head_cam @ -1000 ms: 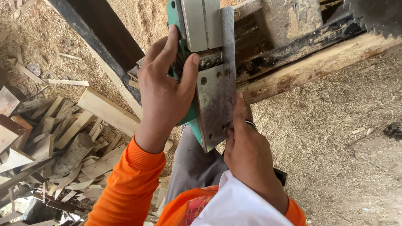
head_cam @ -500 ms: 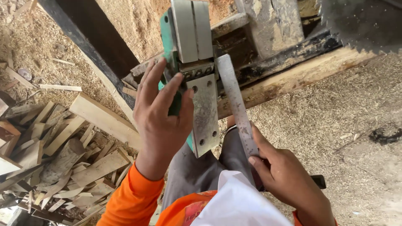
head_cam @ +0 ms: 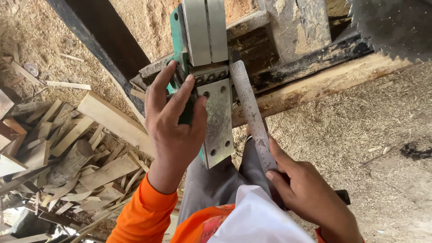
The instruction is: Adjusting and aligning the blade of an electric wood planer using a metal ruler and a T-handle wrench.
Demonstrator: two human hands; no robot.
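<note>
Left hand (head_cam: pixel 173 123) spread open, palm and fingers pressed against the green machine bracket (head_cam: pixel 177 42) and the bolted grey metal plate (head_cam: pixel 218 121). Right hand (head_cam: pixel 306 189) closed around the lower end of a steel ruler (head_cam: pixel 252 114), held upright just beside the plate's right edge, its top reaching the bracket. Below: sawdust-covered ground (head_cam: pixel 355 130), wood offcuts (head_cam: pixel 67 148) heaped to the left.

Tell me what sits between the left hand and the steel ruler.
In the head view, a grey metal plate with bolt holes lies between the left hand and the steel ruler, which the right hand holds.
</note>
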